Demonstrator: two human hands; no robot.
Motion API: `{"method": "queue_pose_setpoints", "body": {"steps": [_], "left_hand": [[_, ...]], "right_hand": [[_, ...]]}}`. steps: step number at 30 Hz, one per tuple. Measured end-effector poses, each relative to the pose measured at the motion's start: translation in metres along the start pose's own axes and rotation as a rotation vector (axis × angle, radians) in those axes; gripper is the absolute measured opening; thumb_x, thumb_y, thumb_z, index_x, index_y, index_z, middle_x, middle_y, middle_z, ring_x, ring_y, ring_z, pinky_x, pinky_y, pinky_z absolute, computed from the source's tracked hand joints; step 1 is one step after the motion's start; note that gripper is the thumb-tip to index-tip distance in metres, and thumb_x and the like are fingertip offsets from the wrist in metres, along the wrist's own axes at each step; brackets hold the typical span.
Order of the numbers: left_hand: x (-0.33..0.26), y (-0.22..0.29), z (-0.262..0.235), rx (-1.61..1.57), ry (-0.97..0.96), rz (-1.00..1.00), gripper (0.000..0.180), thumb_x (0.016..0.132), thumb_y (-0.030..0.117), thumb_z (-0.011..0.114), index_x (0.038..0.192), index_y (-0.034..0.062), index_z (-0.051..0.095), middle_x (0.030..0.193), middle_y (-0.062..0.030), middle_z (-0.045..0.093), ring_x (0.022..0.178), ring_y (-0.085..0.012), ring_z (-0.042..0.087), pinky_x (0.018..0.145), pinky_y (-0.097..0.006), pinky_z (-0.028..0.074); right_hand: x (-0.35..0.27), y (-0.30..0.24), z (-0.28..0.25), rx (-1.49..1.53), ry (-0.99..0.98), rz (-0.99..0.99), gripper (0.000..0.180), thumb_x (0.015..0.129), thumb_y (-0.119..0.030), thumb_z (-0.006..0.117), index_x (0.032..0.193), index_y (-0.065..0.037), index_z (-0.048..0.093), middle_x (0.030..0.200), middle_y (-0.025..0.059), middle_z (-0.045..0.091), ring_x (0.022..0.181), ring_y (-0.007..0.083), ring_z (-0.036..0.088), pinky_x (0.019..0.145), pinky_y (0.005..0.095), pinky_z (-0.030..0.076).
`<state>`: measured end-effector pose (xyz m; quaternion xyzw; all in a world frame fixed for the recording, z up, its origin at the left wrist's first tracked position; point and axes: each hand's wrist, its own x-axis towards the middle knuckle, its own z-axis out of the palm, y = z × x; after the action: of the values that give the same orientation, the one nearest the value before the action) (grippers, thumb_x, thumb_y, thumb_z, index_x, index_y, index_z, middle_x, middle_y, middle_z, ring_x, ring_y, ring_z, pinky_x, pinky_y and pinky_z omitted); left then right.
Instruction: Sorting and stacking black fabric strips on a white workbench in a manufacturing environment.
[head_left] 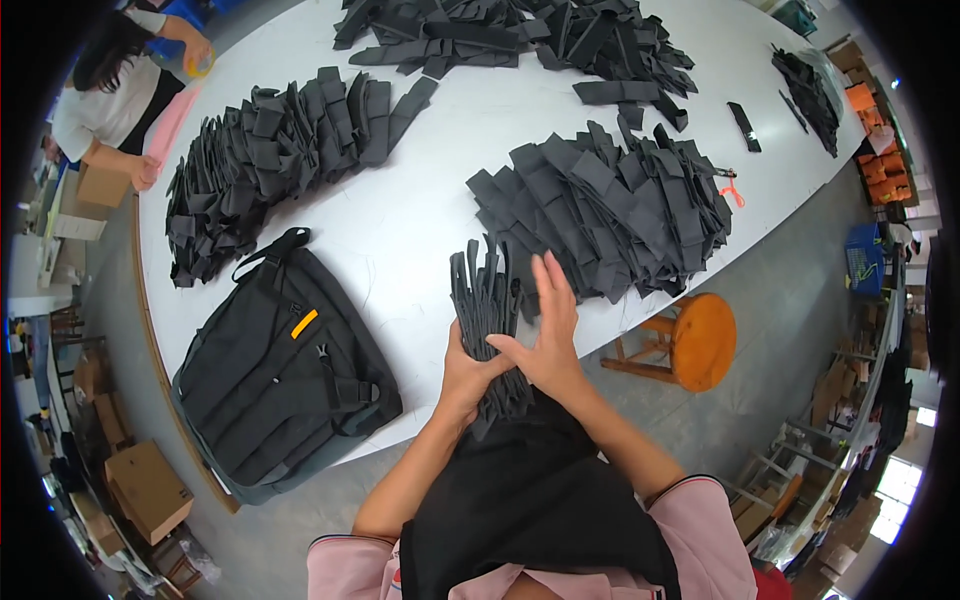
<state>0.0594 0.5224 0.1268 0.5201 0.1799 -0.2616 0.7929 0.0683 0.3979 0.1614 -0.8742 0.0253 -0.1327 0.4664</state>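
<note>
Charcoal fabric-strip bundle (485,300): between the two hands, narrow, strips packed face to face; upper ends fanned loose, lower ends reaching the black cloth apron (540,500).
Left hand (465,375): grasping the bundle around its lower half, from the left.
Right hand (550,345): spread, fingers straight and clear of the bundle, thumb at its right side; whether the thumb presses cannot be told.
Right-hand pile: overlapping charcoal fabric strips (620,215), just beyond the right fingers.
Backpack: black fabric, orange tab (285,375), lying left of the left hand.
Left-hand row: curved bank of charcoal strips (270,160), beyond the backpack.
Far heap: tangled charcoal strips (520,35), top of view.
Table: white, smooth-topped (400,215), under piles and backpack.
Stool: round, orange-brown wood (705,342), right of the table.
Co-worker: person in white top (85,125), far left, at the table edge.
</note>
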Motion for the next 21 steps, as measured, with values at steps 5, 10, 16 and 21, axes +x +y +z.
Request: {"method": "queue_pose_setpoints", "body": {"steps": [5, 10, 16, 21], "left_hand": [[-0.003, 0.016, 0.016, 0.08, 0.014, -0.056, 0.073, 0.063, 0.001, 0.076, 0.124, -0.0003, 0.035, 0.105, -0.0114, 0.054, 0.092, -0.0188, 0.056, 0.078, -0.029, 0.049], [0.004, 0.008, -0.038, -0.04, 0.262, 0.017, 0.054, 0.069, 0.009, 0.072, 0.114, 0.0018, 0.044, 0.092, -0.011, 0.057, 0.078, -0.0209, 0.06, 0.069, -0.032, 0.052], [0.006, 0.027, -0.012, -0.143, 0.152, 0.043, 0.048, 0.074, 0.012, 0.069, 0.113, -0.0021, 0.046, 0.093, -0.0144, 0.058, 0.078, -0.0257, 0.063, 0.066, -0.036, 0.055], [-0.001, 0.028, -0.026, -0.191, 0.168, 0.041, 0.051, 0.073, 0.015, 0.069, 0.115, -0.003, 0.045, 0.097, -0.0159, 0.058, 0.082, -0.0267, 0.063, 0.068, -0.037, 0.056]], "right_hand": [[0.025, 0.022, -0.007, 0.192, -0.006, -0.022, 0.01, 0.083, -0.009, 0.057, 0.083, -0.003, 0.064, 0.122, 0.0145, 0.054, 0.12, 0.0267, 0.043, 0.095, 0.0348, 0.037], [0.044, 0.042, -0.079, 0.752, -0.072, 0.371, 0.021, 0.088, -0.018, 0.053, 0.078, 0.0, 0.057, 0.113, 0.0131, 0.058, 0.098, 0.0183, 0.056, 0.079, 0.0322, 0.045], [0.111, 0.116, -0.096, -0.774, 0.108, -0.025, 0.036, 0.071, -0.025, 0.073, 0.096, -0.005, 0.056, 0.097, 0.009, 0.055, 0.096, 0.0271, 0.05, 0.085, 0.037, 0.037], [0.116, 0.062, -0.128, 0.6, -0.128, 0.493, 0.031, 0.074, -0.018, 0.071, 0.093, -0.001, 0.053, 0.084, 0.0052, 0.054, 0.073, 0.0139, 0.052, 0.064, 0.0248, 0.04]]}}
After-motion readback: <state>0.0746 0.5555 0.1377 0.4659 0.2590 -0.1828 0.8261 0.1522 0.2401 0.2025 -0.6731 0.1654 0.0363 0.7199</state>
